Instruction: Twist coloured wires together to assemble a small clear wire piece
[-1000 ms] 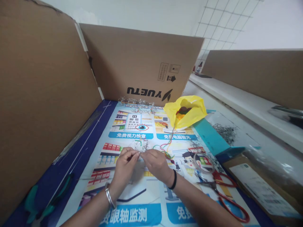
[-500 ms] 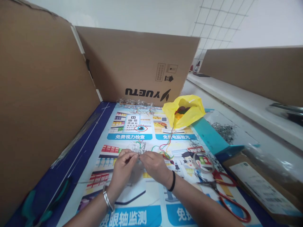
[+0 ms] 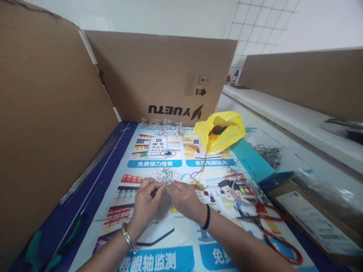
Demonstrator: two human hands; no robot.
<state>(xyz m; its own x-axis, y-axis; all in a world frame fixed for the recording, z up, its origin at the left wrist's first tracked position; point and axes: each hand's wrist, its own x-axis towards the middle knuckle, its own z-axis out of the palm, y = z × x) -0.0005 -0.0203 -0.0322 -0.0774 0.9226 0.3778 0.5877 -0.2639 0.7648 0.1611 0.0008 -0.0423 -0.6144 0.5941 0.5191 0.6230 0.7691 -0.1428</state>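
Both hands meet at the middle of the printed sheet, fingertips pinched close together. My left hand (image 3: 148, 196), with a silver bangle at the wrist, and my right hand (image 3: 184, 197), with a black band, are closed on a tangle of thin silver wire (image 3: 165, 176). The wire piece rises just beyond the fingertips, with bits of green and red thread on it. Exactly where the fingers grip is hidden behind them. Right of my right hand lie loose red, green and yellow threads (image 3: 200, 185), running up to a yellow bag (image 3: 219, 132).
Red-handled scissors (image 3: 262, 223) and a roll of clear tape (image 3: 244, 192) lie at right. Green-handled pliers (image 3: 56, 249) sit at lower left, below silver wires (image 3: 85, 170). More wire pieces (image 3: 163, 122) line the back cardboard wall (image 3: 159, 71). A teal box flap (image 3: 252, 160) stands at right.
The hands stay together at the same spot, with the left fingers shifting slightly. The wire tangle has turned a little, and the view has shifted slightly.
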